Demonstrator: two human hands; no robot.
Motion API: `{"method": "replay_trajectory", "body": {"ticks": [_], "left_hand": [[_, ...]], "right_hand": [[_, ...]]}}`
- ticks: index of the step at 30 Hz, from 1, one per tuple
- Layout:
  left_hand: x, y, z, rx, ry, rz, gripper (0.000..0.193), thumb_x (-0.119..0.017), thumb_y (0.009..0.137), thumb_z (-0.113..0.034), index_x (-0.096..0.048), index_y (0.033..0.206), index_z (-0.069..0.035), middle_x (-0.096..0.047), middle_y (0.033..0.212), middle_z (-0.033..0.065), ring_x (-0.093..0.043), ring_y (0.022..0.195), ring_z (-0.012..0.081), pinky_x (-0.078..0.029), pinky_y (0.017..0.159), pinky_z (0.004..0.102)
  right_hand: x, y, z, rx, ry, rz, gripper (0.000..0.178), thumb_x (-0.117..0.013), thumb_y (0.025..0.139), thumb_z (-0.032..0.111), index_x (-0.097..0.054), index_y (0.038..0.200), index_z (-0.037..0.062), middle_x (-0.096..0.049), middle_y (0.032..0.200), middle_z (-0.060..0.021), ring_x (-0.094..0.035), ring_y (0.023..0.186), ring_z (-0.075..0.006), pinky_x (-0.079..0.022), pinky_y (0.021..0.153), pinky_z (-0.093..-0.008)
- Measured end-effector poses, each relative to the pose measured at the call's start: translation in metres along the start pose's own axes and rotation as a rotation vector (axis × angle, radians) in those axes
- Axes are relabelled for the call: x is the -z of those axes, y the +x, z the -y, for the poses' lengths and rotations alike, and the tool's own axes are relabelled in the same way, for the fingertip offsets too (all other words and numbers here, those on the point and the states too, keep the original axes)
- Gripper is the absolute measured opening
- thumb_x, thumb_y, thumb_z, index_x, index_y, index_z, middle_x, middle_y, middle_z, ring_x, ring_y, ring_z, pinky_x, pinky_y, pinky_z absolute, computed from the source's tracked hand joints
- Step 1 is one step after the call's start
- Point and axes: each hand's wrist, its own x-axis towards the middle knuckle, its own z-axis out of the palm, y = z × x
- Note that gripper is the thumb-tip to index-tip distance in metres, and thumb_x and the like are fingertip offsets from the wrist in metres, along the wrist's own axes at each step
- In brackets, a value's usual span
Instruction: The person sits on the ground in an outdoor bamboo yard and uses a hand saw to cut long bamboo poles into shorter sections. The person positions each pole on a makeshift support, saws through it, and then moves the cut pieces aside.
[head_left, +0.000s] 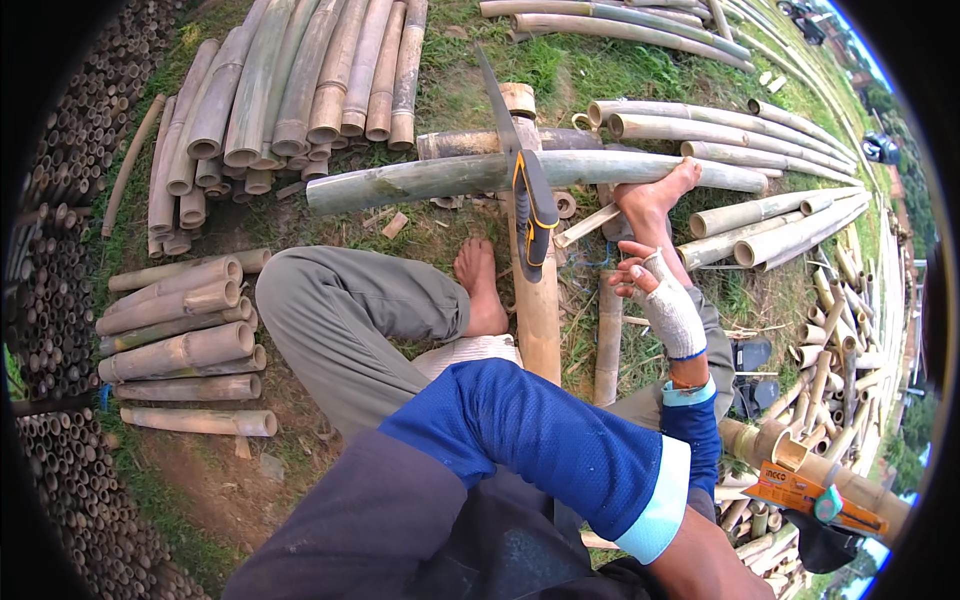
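Cut bamboo crowds you on the ground [215,490]: a big stack [335,75] beyond your left foot [483,290], a short row [185,345] beside your left knee [295,290], loose lengths [735,137] past your right foot [655,200]. A dense pile [60,300], ends outward, walls off the left; a jumbled heap [835,350] fills the right, a dark object [750,355], too unclear to name, near it.

At lower right, an orange packet [785,488] lies against a thick tube [865,490], a turquoise tape measure [828,504] on it; whether the packet holds anything, you cannot tell.

Before you, the green pole [420,184] lies across a bamboo post [540,325], your right foot resting on its right half. The saw [514,150] stands unheld against the pole, blade pointing away, its black-and-yellow handle [545,220] over the post. A wooden strip [587,226] slants between post and foot, just beside a bamboo ring [565,204].

Your gloved right hand [668,300] hovers by the right shin, its fingers [628,272] loosely parted, gripping nothing. Your left hand is outside the view, its grip impossible to tell.
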Motion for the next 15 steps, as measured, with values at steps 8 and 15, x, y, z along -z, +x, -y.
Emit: {"method": "replay_trajectory", "body": {"ticks": [8,15], "left_hand": [[0.007,-0.005,-0.011,0.011,-0.045,-0.018,0.015,-0.076,0.087,-0.012,-0.076,0.1,-0.003,-0.069,0.085,0.0109,-0.068,0.085,0.0364,-0.055,0.075,0.0473],[0.131,-0.063,-0.065,0.189,-0.302,-0.233,0.013,-0.076,0.088,-0.01,-0.075,0.1,-0.003,-0.067,0.085,0.0101,-0.067,0.083,0.0365,-0.054,0.074,0.0468]], "right_hand": [[-0.069,0.03,-0.026,0.205,-0.122,-0.191,0.059,-0.069,0.111,0.023,-0.046,0.162,0.0042,-0.057,0.132,-0.0104,-0.065,0.12,-0.0192,-0.056,0.101,-0.032],[-0.145,0.069,-0.039,0.464,-0.401,-0.34,0.075,-0.083,0.098,0.017,-0.045,0.16,-0.0015,-0.06,0.139,-0.018,-0.064,0.126,-0.0251,-0.056,0.105,-0.0394]]}}
